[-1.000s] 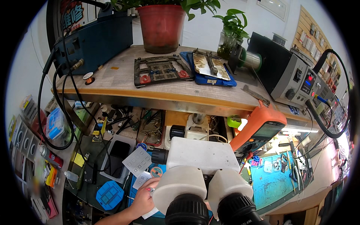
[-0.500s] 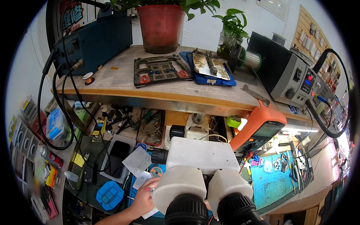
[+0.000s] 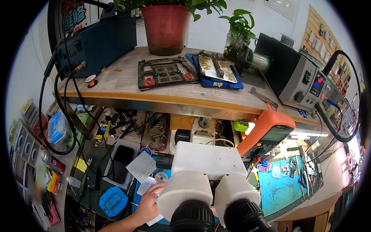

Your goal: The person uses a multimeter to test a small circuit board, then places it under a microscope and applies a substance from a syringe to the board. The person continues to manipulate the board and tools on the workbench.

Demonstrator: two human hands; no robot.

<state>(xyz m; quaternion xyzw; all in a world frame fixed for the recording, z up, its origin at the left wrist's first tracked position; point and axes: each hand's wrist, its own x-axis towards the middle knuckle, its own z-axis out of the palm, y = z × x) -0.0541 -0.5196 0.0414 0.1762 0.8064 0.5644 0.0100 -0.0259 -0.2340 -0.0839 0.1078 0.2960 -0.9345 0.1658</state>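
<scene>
At the lower middle, a white stereo microscope with black eyepieces stands over the work spot and hides most of it. My left hand reaches in along its left side, fingers bent. A small pinkish-red tip shows at those fingers; the rest is behind the microscope. White paper lies under this hand. Just beyond it are sheets printed with small squares and an orange disc. Of my right hand, only a sliver of skin shows between the eyepieces; its fingers are hidden.
An orange multimeter leans against the shelf at the right. A blue octagonal holder and a dark phone lie to the left. Beyond the microscope's right side is a blue mat with tools. Black cables hang at the left.
</scene>
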